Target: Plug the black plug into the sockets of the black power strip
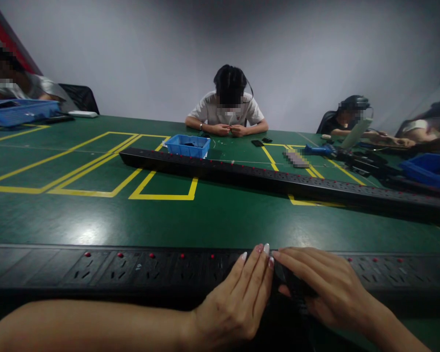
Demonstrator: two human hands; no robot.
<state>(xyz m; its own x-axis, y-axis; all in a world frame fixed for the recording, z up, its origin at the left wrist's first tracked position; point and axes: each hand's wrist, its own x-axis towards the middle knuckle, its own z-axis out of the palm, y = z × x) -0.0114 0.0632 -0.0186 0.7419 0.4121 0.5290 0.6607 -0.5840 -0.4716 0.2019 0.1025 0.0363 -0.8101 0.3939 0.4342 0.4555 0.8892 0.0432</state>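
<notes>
A long black power strip [135, 274] with several sockets and small red lights or buttons lies across the near side of the table. My left hand [238, 298] rests over its middle, the fingers stretched out together and their tips near the far edge. Beside it, my right hand [329, 283] is closed around a black plug [293, 283] with a cord running down toward me. The plug is at the strip's sockets, but my fingers hide whether its pins are in. The two hands' fingertips nearly meet.
A second black power strip [263, 180] lies slantwise farther back on the green table [150, 220]. Behind it are a small blue bin [188, 146], small black parts [258, 143] and yellow tape outlines. Blue baskets [25, 112] stand to the sides. Several people sit around the table.
</notes>
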